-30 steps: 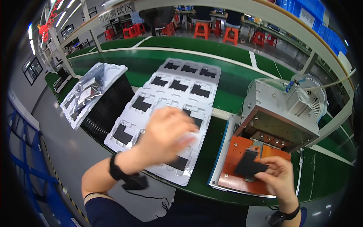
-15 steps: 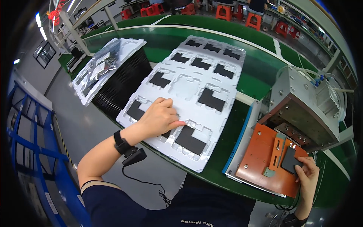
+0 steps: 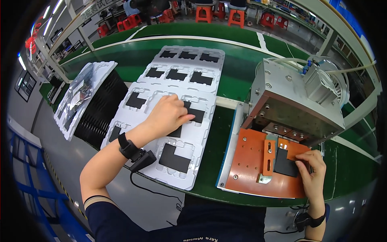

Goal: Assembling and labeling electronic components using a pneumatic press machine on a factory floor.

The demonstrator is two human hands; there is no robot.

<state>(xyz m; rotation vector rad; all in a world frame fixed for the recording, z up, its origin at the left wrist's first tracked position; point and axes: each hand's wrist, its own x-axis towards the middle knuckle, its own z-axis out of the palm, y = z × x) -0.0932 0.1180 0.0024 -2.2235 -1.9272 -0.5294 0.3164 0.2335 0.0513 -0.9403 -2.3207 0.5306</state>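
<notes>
My right hand point(image 3: 312, 169) has thumb and forefinger pinched at the right edge of a flat black L-shaped piece point(image 3: 286, 164). That piece lies on an orange fixture plate point(image 3: 250, 161), beside an orange slotted bar point(image 3: 269, 156); small silvery tabs show at its top. Over the white moulded tray point(image 3: 137, 151) my left hand point(image 3: 167, 115) is closed, fingers curled under. Its thumb tip meets the edge of another black L-shaped piece point(image 3: 197, 115); whether the fingers hold anything is hidden. A further black piece point(image 3: 174, 158) sits in the near right pocket.
A grey metal press point(image 3: 296, 97) with tubing stands behind the plate. Left of the tray, a tall stack of black trays point(image 3: 102, 109) carries a white tray with a clear bag point(image 3: 78, 94). Red stools point(image 3: 236, 18) and people are beyond the green bench.
The view has swung right. My right hand's black piece now lies flatter beside the slotted bar. My left hand has moved across the tray to the far-right piece of the nearer rows.
</notes>
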